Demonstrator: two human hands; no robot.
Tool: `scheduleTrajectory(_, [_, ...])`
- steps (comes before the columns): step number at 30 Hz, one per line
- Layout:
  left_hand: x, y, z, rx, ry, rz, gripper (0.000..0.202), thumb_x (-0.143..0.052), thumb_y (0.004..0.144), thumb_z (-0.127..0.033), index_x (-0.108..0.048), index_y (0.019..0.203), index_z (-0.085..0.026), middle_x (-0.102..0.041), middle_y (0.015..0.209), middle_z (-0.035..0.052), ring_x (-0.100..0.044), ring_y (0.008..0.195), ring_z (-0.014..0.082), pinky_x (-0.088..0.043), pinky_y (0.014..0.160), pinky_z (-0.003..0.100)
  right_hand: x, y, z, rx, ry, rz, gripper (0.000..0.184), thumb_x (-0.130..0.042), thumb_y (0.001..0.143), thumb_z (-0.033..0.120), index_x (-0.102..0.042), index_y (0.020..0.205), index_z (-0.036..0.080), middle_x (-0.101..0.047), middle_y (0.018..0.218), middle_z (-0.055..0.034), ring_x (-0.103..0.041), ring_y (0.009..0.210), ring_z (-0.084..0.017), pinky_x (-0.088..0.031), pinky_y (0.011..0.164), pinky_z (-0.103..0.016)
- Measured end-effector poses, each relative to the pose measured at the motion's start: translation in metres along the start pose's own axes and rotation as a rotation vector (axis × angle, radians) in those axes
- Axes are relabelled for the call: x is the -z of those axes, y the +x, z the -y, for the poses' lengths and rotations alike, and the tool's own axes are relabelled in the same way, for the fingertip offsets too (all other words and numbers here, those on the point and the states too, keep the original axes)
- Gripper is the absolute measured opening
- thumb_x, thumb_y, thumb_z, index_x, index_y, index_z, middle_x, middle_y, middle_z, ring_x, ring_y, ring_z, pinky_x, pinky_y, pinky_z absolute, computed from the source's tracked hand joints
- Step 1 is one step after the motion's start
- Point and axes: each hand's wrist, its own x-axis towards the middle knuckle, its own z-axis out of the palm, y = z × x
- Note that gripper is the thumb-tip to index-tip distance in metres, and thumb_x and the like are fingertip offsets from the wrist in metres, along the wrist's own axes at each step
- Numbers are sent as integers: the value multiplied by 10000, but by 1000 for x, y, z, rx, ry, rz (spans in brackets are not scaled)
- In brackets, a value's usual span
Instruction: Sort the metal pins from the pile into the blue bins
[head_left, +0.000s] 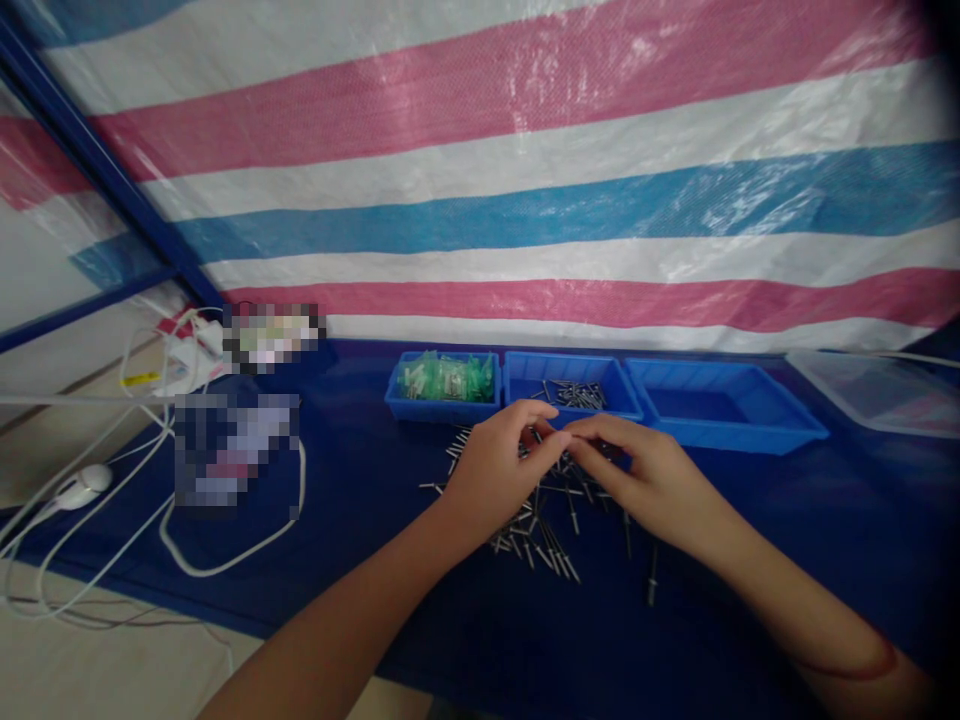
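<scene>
Over a loose pile of metal pop rivets (551,555), my left hand (499,460) and my right hand (645,465) meet at the fingertips. Both are closed in a pinch, thumb against forefinger. Whatever lies between the fingertips is too small or hidden to make out. Part of the pile is covered by the hands. Just behind them stands a blue bin (525,385) with more rivets in it. To its left, another blue bin (442,411) holds small green plastic packets (457,378). A third blue bin (742,435) sits at the right with nothing visible inside.
A clear plastic lid or tray (877,390) lies at the far right of the blue table (352,500). White cables (202,573) and a power strip (187,365) spread over the left side. A striped plastic sheet (525,220) hangs behind the bins.
</scene>
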Motion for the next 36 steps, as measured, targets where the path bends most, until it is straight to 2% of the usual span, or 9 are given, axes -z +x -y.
scheduleTrajectory(2, [0,0,-1,29,-97,-18,163,-575,882,-305,-606,974,-174,-665,894,17,-604,794,134,-460,747,260,1,0,2,-24,61,-18,209,-495,897,376,-654,891,240,-681,841,-30,-634,829,-203,-482,731,-320])
scheduleTrajectory(5, [2,0,-5,28,-129,-32,138,-561,886,-291,-635,880,-175,-667,859,16,-598,779,135,-466,742,261,0,0,5,-58,118,-39,209,-513,886,393,-658,892,243,-677,822,-19,-633,816,-199,-483,715,-311])
scheduleTrajectory(11, [3,1,-7,-32,-117,-92,86,-586,869,-247,-640,893,-185,-647,838,3,-587,775,123,-462,733,250,-2,1,1,-134,246,-26,232,-535,874,420,-658,862,224,-641,745,-18,-621,808,-201,-485,704,-314])
scheduleTrajectory(17, [3,2,-2,-54,-84,-68,99,-570,885,-260,-638,911,-192,-633,851,4,-583,797,127,-459,741,252,-4,-1,-2,-125,285,-218,233,-630,811,417,-668,911,210,-669,821,-33,-608,741,-180,-479,643,-307])
scheduleTrajectory(23, [3,2,-4,-92,-37,21,170,-505,923,-264,-640,897,-165,-614,861,28,-573,814,131,-458,775,257,0,-4,8,68,49,-302,136,-614,840,344,-655,812,217,-618,721,1,-550,657,-139,-437,638,-287])
scheduleTrajectory(27, [2,-1,-3,-78,63,21,279,-497,927,-303,-580,1145,-150,-617,967,60,-574,911,163,-452,830,292,2,5,-2,118,-79,-423,149,-594,857,346,-645,828,209,-624,731,-5,-564,671,-145,-435,651,-288])
scheduleTrajectory(29, [1,-3,-3,-97,147,51,328,-501,925,-323,-550,1204,-157,-614,1020,66,-560,955,179,-438,856,315,3,12,-12,131,-223,-484,164,-585,866,351,-655,868,202,-655,778,-25,-583,719,-169,-429,692,-314])
scheduleTrajectory(33, [0,-7,-4,-175,345,179,249,-483,931,-360,-639,1066,-221,-613,1026,35,-531,953,191,-407,834,342,4,21,-26,78,-564,-452,221,-585,861,396,-673,937,207,-689,834,-46,-584,842,-248,-369,723,-367])
scheduleTrajectory(36, [-2,-10,-5,-249,451,276,243,-534,900,-418,-663,1025,-254,-607,1026,20,-501,982,208,-378,792,348,5,19,-25,43,-611,-437,249,-568,866,420,-674,961,217,-694,859,-45,-578,871,-259,-351,720,-367])
